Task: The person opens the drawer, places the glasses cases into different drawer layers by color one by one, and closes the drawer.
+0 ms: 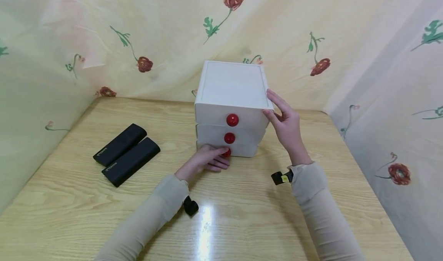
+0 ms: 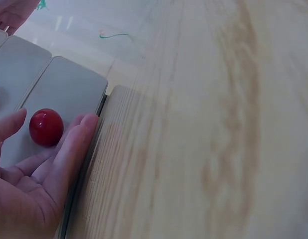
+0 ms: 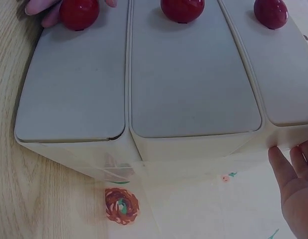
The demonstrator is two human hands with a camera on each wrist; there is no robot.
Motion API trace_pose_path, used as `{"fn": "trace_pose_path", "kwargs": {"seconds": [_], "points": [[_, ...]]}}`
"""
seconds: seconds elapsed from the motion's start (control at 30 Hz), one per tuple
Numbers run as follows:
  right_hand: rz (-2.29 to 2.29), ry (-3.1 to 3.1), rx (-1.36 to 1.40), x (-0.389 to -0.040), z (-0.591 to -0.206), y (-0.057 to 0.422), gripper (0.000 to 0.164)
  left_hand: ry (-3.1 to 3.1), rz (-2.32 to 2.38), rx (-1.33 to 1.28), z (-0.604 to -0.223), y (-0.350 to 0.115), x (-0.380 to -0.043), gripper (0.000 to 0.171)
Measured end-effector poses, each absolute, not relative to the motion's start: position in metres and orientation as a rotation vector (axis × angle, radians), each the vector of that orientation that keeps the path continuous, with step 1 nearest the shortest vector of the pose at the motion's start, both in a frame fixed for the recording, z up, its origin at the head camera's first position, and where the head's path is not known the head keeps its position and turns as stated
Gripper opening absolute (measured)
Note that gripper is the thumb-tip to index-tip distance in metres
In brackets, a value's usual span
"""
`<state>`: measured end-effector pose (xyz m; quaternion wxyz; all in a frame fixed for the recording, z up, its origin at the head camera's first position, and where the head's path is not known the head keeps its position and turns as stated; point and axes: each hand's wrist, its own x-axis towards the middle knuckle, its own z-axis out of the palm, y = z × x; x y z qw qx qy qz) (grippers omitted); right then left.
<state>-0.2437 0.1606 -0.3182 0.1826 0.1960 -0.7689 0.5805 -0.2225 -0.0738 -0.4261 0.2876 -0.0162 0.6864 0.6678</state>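
A white three-drawer box [image 1: 233,85] stands on the table, its drawers closed, each with a round red knob. At the bottom knob [image 2: 46,127] is my left hand [image 1: 210,159]. In the left wrist view its thumb stands apart from that knob, and the other fingers reach along the drawer's lower edge, fairly straight. My right hand [image 1: 286,124] rests against the box's upper right edge near the front corner, fingers extended along the side. The right wrist view has this hand [image 3: 298,189] touching the side by the top drawer [image 3: 288,79].
Two black oblong cases [image 1: 120,143] with small lettering lie side by side on the table's left part. Flower-patterned cloth [image 1: 166,34] hangs behind the wooden table [image 1: 242,215] and at both sides. The box stands close to the back cloth.
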Motion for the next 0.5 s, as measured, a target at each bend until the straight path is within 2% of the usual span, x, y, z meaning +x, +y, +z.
{"fn": "trace_pose_path", "kwargs": {"seconds": [0.5], "points": [[1.64,-2.217,0.527,-0.2403,-0.3144,0.1609,0.046,1.864,1.857,-0.076,-0.4251,-0.0688,-0.2187,0.037]]}}
